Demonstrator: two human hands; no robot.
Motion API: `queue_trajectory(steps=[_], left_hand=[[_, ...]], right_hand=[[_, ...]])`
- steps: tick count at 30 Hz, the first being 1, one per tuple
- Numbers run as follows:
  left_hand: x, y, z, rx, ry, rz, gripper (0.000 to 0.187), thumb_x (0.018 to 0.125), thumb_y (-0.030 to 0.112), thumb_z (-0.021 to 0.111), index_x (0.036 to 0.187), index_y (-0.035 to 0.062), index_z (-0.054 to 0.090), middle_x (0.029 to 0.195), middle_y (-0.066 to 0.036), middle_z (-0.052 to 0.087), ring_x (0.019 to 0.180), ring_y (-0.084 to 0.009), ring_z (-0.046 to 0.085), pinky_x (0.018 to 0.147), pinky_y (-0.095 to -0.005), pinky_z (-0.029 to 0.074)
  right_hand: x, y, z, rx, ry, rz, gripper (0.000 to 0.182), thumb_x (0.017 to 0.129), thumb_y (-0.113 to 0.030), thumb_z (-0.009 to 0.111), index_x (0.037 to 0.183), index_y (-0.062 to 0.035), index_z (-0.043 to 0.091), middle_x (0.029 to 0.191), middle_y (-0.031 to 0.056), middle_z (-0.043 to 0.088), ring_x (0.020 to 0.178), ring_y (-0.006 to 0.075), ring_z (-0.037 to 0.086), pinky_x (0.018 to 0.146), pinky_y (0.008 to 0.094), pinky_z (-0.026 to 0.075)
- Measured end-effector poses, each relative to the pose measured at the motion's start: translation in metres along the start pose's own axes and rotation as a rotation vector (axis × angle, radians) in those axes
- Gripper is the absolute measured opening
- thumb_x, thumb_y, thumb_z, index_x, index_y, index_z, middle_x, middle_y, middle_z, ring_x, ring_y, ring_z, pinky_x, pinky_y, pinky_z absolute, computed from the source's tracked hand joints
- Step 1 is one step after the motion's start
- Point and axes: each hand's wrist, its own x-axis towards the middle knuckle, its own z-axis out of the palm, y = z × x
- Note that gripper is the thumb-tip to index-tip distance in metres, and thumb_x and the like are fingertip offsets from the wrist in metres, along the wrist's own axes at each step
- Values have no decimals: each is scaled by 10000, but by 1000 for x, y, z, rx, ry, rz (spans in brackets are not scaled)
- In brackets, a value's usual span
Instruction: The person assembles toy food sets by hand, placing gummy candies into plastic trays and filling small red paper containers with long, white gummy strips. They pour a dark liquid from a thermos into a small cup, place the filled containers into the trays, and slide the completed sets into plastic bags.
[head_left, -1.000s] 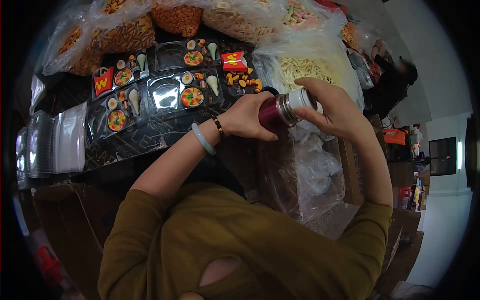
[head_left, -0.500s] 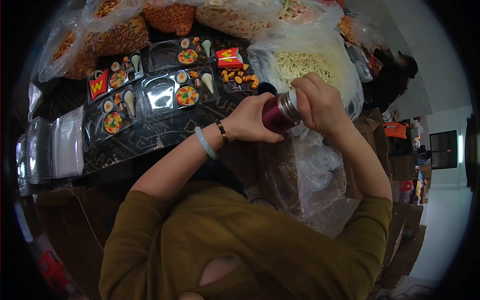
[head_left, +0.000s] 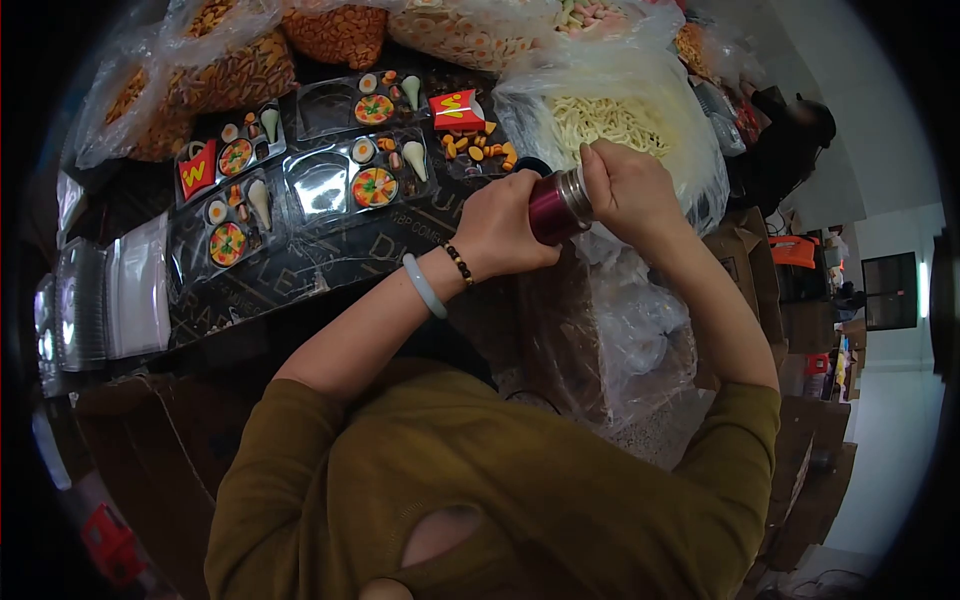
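Left hand [head_left: 500,224] grasps the maroon vacuum flask [head_left: 556,208]; right hand [head_left: 636,192] has closed over its previously visible white cap, suggesting cap-turning.

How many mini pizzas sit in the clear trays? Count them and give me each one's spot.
4: far-left pizza, beside a red carton; near-left pizza; far-right pizza; near-right pizza. More could be hidden inside the plastic bags behind.
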Motion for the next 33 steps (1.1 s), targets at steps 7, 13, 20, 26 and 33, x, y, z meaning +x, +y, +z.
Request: queue_trajectory(steps=[7,13,20,26,33], left_hand=[[-3,-19,7,146,63,16,599,547,274,787,1040,34,546,932,-160,633,878,-330,634,764,-406,509],[-7,-18,-6,-109,-132,-3,637,533,295,804,1056,37,547,946,-161,635,888,-333,635,785,-395,508],[-6,-15,-5,-108,13,-6,660,524,297,813,1068,32,549,946,-158,639,886,-335,637,784,-389,509],[-9,-9,-17,-75,-30,9,692,537,255,837,1111,13,537,980,-167,648,906,-307,653,809,-364,512],[-17,-7,-11,-69,-35,-67,688,527,315,815,1094,28,552,955,-161,648,896,-328,646,794,-390,517]], right_hand=[[-2,14,22,108,-39,41,378,925,-367,484,881,-17,622,780,205,627,745,390,619,632,470,485],[-11,15,27,231,100,-288,267,846,-281,651,961,-47,595,764,151,583,711,345,615,590,393,489],[-29,4,16,400,342,42,322,928,-244,576,1161,-23,549,937,138,630,848,251,627,746,321,486],[-50,-1,30,344,586,-165,345,912,-100,597,1230,3,510,1004,112,640,912,207,606,816,319,464],[-44,-7,34,210,666,-158,290,855,-103,639,1128,-19,593,872,63,661,833,244,613,840,351,426]])
